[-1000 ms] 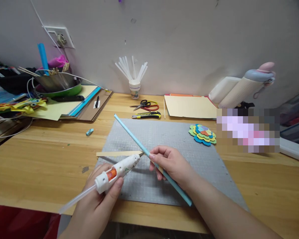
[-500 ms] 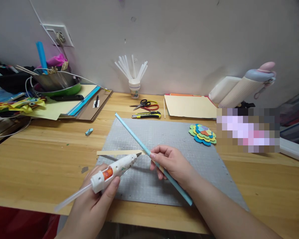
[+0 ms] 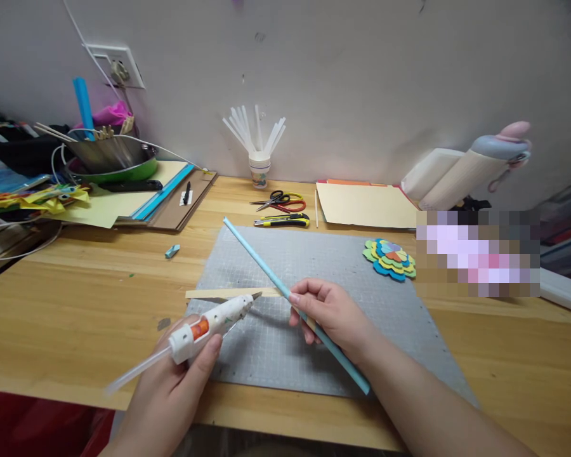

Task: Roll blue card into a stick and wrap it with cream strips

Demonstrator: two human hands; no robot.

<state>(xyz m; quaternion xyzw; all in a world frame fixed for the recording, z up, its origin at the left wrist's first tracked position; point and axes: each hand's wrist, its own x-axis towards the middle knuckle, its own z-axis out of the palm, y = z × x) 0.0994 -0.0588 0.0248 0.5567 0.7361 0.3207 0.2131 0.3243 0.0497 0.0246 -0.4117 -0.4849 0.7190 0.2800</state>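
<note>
My left hand (image 3: 178, 381) is closed round a white glue gun (image 3: 214, 319) with an orange band; a clear glue stick juts from its back. Its nozzle points at a thin cream paper strip (image 3: 228, 293) lying on the grey cutting mat (image 3: 314, 266). My right hand (image 3: 330, 314) pinches a long light-blue rolled paper stick (image 3: 261, 266) that runs diagonally across the mat, from the far left corner down under my wrist. The strip's right end meets the stick near my fingertips.
A layered paper flower (image 3: 390, 258) lies at the mat's right. Behind the mat lie scissors (image 3: 278, 201), a yellow utility knife (image 3: 282, 221), cream sheets (image 3: 364, 204) and a cup of glue sticks (image 3: 259, 170). A metal bowl (image 3: 107, 157) sits on stacked paper at far left.
The glue gun has drawn back to the left along the cream strip, away from the blue stick. My right hand and the stick have stayed almost still.
</note>
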